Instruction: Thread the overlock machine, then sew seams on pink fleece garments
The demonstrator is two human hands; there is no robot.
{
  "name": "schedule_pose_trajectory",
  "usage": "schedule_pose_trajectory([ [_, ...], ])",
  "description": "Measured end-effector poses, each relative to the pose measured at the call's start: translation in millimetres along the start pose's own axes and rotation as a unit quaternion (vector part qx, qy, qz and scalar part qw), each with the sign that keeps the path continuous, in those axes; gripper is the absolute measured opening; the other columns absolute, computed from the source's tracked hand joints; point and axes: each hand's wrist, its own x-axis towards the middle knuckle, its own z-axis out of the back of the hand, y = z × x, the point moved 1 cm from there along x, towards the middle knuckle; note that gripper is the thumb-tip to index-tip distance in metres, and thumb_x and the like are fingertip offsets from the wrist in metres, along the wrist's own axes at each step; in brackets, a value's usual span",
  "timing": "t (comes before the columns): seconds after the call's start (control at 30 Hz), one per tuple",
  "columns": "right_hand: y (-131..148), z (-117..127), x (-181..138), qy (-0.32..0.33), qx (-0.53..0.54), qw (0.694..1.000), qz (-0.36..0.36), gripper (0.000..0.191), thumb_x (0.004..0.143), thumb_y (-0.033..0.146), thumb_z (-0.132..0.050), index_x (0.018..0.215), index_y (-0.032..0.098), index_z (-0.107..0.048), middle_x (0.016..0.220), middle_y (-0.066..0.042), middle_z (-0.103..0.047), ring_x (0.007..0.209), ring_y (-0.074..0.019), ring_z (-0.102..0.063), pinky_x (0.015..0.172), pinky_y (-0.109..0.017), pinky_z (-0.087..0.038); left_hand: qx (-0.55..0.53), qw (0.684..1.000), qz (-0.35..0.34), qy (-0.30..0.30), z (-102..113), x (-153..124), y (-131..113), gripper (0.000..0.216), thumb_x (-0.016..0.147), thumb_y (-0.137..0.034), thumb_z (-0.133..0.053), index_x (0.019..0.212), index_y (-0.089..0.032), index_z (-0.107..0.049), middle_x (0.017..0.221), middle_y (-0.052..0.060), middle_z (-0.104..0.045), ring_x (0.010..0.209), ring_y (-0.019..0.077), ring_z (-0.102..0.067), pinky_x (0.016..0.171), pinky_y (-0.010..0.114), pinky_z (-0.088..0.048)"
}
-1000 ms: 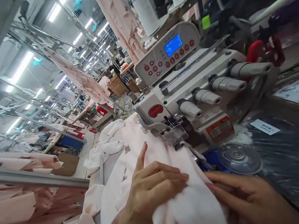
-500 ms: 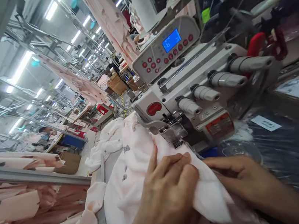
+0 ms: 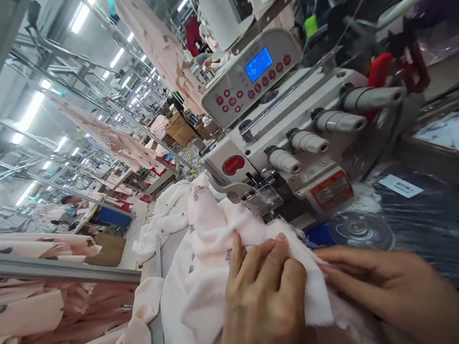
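Observation:
Pale pink fleece fabric (image 3: 208,237) with small dark prints lies bunched under the overlock sewing machine (image 3: 286,118), its edge at the presser foot (image 3: 270,214). Over its near part bends my left hand (image 3: 263,292), fingertips pressing into the cloth just before the foot and thumb side closed on a fold. Right of it, my right hand (image 3: 392,283) pinches the fabric's right edge between thumb and fingers. A white strip of the cloth (image 3: 317,296) hangs between both hands. The undersides of my fingers are hidden.
A clear round plastic dish (image 3: 360,231) and a labelled dark plastic-wrapped surface (image 3: 441,216) lie right of the machine. Pink cut pieces (image 3: 27,314) fill the left behind a metal rail (image 3: 55,270). Thread cones (image 3: 219,17) stand above; a person sits far left.
The cloth's near white corner has shifted left and hangs straighter. My right hand has moved slightly down, with its pinched fingers showing more clearly. The view has shifted a little.

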Motion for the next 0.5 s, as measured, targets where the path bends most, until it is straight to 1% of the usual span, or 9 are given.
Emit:
schedule_pose_trajectory([
  [0.07, 0.0, -0.1, -6.0, 0.008, -0.034, 0.999, 0.009, 0.032, 0.085, 0.051, -0.069, 0.098, 0.024, -0.082, 0.091, -0.006, -0.077, 0.085, -0.0231, -0.074, 0.076, -0.023, -0.062, -0.027, 0.999, 0.005, -0.024, -1.9, -4.5, -0.1, 0.014, 0.084, -0.016, -0.053, 0.094, -0.018, -0.064, 0.112, 0.008, -0.078, 0.100, 0.0242, -0.073, 0.122, 0.054, -0.037],
  [0.17, 4.6, -3.7, -7.4, -0.016, -0.040, 0.999, 0.012, 0.034, 0.084, 0.053, -0.068, 0.094, 0.023, -0.082, 0.085, -0.005, -0.077, 0.078, -0.0227, -0.074, 0.071, -0.023, -0.062, -0.040, 0.997, 0.041, -0.045, -8.4, -6.3, -1.4, 0.016, 0.086, -0.013, -0.053, 0.095, -0.020, -0.064, 0.106, 0.003, -0.079, 0.094, 0.0199, -0.073, 0.127, 0.051, -0.026],
  [0.23, 6.7, -6.3, -5.9, -0.045, -0.042, 0.998, 0.020, 0.036, 0.084, 0.055, -0.066, 0.091, 0.023, -0.082, 0.080, -0.004, -0.076, 0.072, -0.0213, -0.074, 0.066, -0.022, -0.062, -0.026, 0.996, 0.066, -0.051, -14.5, -9.0, -2.6, 0.027, 0.085, -0.010, -0.052, 0.105, -0.019, -0.066, 0.116, 0.004, -0.077, 0.102, 0.0218, -0.070, 0.127, 0.050, -0.026],
  [0.3, 4.3, -7.3, -8.0, -0.066, -0.064, 0.995, 0.035, 0.033, 0.086, 0.051, -0.064, 0.092, 0.025, -0.082, 0.080, -0.001, -0.076, 0.071, -0.0181, -0.073, 0.064, -0.017, -0.059, -0.015, 0.995, 0.066, -0.072, -19.9, -16.4, -3.5, 0.041, 0.084, -0.008, -0.049, 0.120, -0.017, -0.065, 0.128, 0.006, -0.072, 0.116, 0.0251, -0.064, 0.124, 0.049, -0.027],
  [0.33, 1.2, -7.2, -11.0, -0.068, -0.078, 0.994, 0.041, 0.030, 0.087, 0.048, -0.063, 0.095, 0.026, -0.082, 0.080, 0.001, -0.076, 0.071, -0.0163, -0.073, 0.063, -0.014, -0.058, -0.014, 0.995, 0.060, -0.083, -21.7, -21.6, -3.5, 0.047, 0.084, -0.007, -0.047, 0.127, -0.016, -0.064, 0.132, 0.007, -0.070, 0.120, 0.0263, -0.061, 0.122, 0.048, -0.030],
  [0.37, -2.7, -6.9, -14.9, -0.062, -0.087, 0.993, 0.041, 0.027, 0.088, 0.046, -0.063, 0.098, 0.027, -0.081, 0.081, 0.002, -0.076, 0.070, -0.0149, -0.073, 0.061, -0.012, -0.057, -0.016, 0.994, 0.058, -0.092, -22.5, -27.1, -3.2, 0.051, 0.083, -0.007, -0.046, 0.131, -0.015, -0.063, 0.133, 0.008, -0.069, 0.120, 0.0267, -0.060, 0.117, 0.046, -0.036],
  [0.4, -6.9, -6.5, -19.3, -0.051, -0.090, 0.994, 0.037, 0.026, 0.088, 0.044, -0.064, 0.100, 0.028, -0.081, 0.082, 0.003, -0.076, 0.070, -0.0143, -0.074, 0.060, -0.011, -0.056, -0.023, 0.993, 0.067, -0.095, -22.3, -32.1, -2.5, 0.054, 0.082, -0.005, -0.046, 0.132, -0.015, -0.063, 0.130, 0.010, -0.069, 0.116, 0.0261, -0.060, 0.109, 0.044, -0.043],
  [0.47, -13.8, -5.8, -27.6, -0.035, -0.082, 0.996, 0.020, 0.026, 0.088, 0.044, -0.065, 0.100, 0.028, -0.080, 0.083, 0.003, -0.077, 0.068, -0.0150, -0.074, 0.058, -0.011, -0.056, -0.062, 0.988, 0.103, -0.096, -18.7, -38.3, -1.6, 0.058, 0.079, -0.002, -0.046, 0.130, -0.018, -0.067, 0.112, 0.011, -0.069, 0.099, 0.0223, -0.062, 0.087, 0.035, -0.052],
  [0.5, -15.5, -5.6, -30.8, -0.037, -0.078, 0.996, 0.015, 0.025, 0.087, 0.045, -0.066, 0.099, 0.028, -0.080, 0.085, 0.003, -0.077, 0.068, -0.0155, -0.074, 0.058, -0.012, -0.057, -0.094, 0.983, 0.121, -0.102, -15.7, -38.9, -2.2, 0.058, 0.078, -0.001, -0.047, 0.128, -0.018, -0.068, 0.101, 0.010, -0.066, 0.090, 0.0195, -0.061, 0.077, 0.031, -0.053],
])
